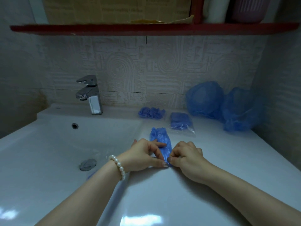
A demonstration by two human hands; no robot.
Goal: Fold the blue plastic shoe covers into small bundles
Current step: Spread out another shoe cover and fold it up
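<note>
Both hands pinch the near end of the flattened blue plastic shoe cover (160,141) lying on the white desk (228,160) beside the basin: left hand (145,154), right hand (187,158). Roll tightly, keeping edges aligned.

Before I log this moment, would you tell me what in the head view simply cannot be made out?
- Near end of the shoe cover: covered by the left hand and right hand, so the fold is unseen.
- Count inside the clear bag: contents too bunched to tell.
- Print on the cardboard: blurred, top cut off by the frame edge.
- Pink basket on the shelf: cropped by the top edge.
</note>
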